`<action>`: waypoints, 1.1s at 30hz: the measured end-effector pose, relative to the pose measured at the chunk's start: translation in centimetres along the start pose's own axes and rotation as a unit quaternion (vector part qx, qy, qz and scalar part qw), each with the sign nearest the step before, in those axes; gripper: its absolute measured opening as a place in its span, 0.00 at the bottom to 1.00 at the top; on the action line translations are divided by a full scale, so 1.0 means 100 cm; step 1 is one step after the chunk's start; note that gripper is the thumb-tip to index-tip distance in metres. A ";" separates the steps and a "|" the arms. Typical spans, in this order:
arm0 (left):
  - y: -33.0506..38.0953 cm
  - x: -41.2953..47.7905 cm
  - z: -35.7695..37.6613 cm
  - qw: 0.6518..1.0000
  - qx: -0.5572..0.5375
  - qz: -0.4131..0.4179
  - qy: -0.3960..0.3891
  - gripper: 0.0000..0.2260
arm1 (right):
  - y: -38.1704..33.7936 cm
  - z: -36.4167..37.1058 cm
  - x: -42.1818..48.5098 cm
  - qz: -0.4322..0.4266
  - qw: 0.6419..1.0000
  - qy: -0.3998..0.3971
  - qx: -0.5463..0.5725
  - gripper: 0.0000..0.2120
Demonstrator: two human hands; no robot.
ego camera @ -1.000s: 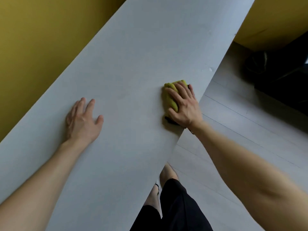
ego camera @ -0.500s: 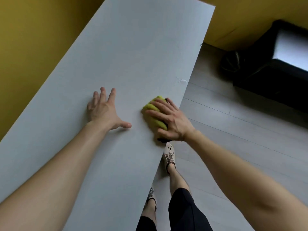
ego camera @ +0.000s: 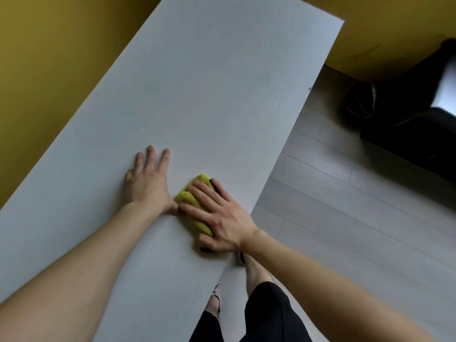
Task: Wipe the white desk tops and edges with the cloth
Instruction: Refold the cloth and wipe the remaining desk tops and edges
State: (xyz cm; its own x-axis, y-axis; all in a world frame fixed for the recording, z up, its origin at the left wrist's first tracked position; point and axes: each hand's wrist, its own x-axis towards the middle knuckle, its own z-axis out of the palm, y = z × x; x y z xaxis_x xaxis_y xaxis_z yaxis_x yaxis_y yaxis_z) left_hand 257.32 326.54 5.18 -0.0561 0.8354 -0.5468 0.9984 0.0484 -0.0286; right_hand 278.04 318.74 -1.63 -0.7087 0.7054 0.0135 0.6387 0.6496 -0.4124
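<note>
The white desk top (ego camera: 222,95) is stretching wide ahead of the 2 hands, its right edge running just beside the right hand (ego camera: 222,218), above grey floor (ego camera: 345,230). The yellow-green cloth (ego camera: 190,196) is lying pressed under that hand's flat fingers, just beside the thumb of the left hand (ego camera: 148,183), which is resting flat, fingers spread.

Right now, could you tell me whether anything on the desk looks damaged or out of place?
Only a small pale mark on the desk near its right edge, and a dark speck at that edge.
</note>
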 end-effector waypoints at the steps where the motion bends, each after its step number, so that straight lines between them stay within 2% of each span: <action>1: 0.001 0.000 -0.001 1.000 0.002 -0.003 0.000 0.76 | 0.020 -0.005 0.001 -0.056 0.998 -0.023 -0.004 0.38; 3: 0.002 -0.001 -0.002 1.000 0.004 -0.009 -0.003 0.78 | 0.078 -0.024 0.008 -0.097 0.994 -0.044 -0.017 0.36; 4: 0.001 -0.001 -0.001 1.000 0.003 -0.010 -0.005 0.78 | 0.111 -0.039 0.014 -0.071 0.997 -0.033 -0.027 0.36; 6: 0.001 -0.001 -0.001 1.000 -0.001 -0.012 -0.009 0.78 | 0.175 -0.069 0.029 0.039 0.998 0.022 -0.054 0.37; 8: 0.002 -0.001 -0.001 1.000 -0.006 -0.020 -0.009 0.78 | 0.215 -0.087 0.045 0.167 0.980 0.081 -0.077 0.36; 10: 0.002 -0.001 -0.001 1.000 -0.011 -0.021 -0.009 0.78 | 0.208 -0.087 0.063 0.267 0.952 0.126 -0.077 0.36; 12: 0.001 -0.002 -0.001 1.000 -0.014 -0.019 -0.010 0.78 | 0.161 -0.072 0.071 0.320 0.933 0.150 -0.066 0.37; 13: 0.001 -0.002 -0.002 1.000 -0.017 -0.019 -0.010 0.78 | 0.130 -0.059 0.067 0.304 0.940 0.146 -0.057 0.37; 14: 0.001 -0.003 -0.003 1.000 -0.017 -0.018 -0.011 0.78 | 0.097 -0.047 0.059 0.252 0.959 0.122 -0.038 0.38; 16: 0.001 -0.005 -0.006 1.000 -0.016 -0.011 -0.014 0.77 | 0.053 -0.027 0.038 0.078 0.996 0.045 -0.006 0.39; 18: 0.001 -0.010 -0.012 0.999 -0.031 -0.010 -0.020 0.75 | 0.055 -0.026 0.031 -0.087 0.996 -0.033 0.001 0.39; 20: -0.003 -0.013 -0.018 0.997 -0.073 -0.013 -0.030 0.72 | 0.095 -0.039 0.047 -0.195 0.978 -0.079 -0.017 0.38; 22: -0.014 -0.015 -0.021 0.993 -0.113 -0.033 -0.027 0.69 | 0.145 -0.058 0.074 -0.183 0.980 -0.072 -0.033 0.38; 25: -0.036 -0.014 -0.018 0.987 -0.135 -0.080 -0.011 0.67 | 0.207 -0.083 0.120 -0.005 0.998 0.024 -0.058 0.37; 27: -0.050 -0.012 -0.014 0.983 -0.140 -0.114 -0.008 0.67 | 0.212 -0.085 0.141 0.124 0.988 0.066 -0.060 0.37; 29: -0.063 -0.004 -0.015 0.979 -0.146 -0.141 -0.011 0.69 | 0.182 -0.073 0.150 0.195 0.974 0.098 -0.055 0.38; 30: -0.070 0.001 -0.018 0.975 -0.154 -0.158 -0.014 0.71 | 0.156 -0.064 0.148 0.190 0.975 0.099 -0.049 0.39; 31: -0.076 0.007 -0.021 0.970 -0.164 -0.180 -0.016 0.72 | 0.128 -0.053 0.140 0.138 0.986 0.083 -0.040 0.40; 33: -0.086 0.020 -0.029 0.962 -0.164 -0.216 -0.024 0.75 | 0.073 -0.032 0.121 -0.067 0.997 -0.019 -0.022 0.43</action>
State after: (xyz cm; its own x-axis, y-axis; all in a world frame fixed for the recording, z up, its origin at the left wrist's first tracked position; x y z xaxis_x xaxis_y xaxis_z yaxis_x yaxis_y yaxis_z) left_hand 248.57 329.34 6.72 -0.4575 0.6733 -0.5808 0.8270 0.5622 0.0004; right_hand 275.09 332.98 -1.56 -0.7992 0.6003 0.0303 0.5491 0.7497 -0.3693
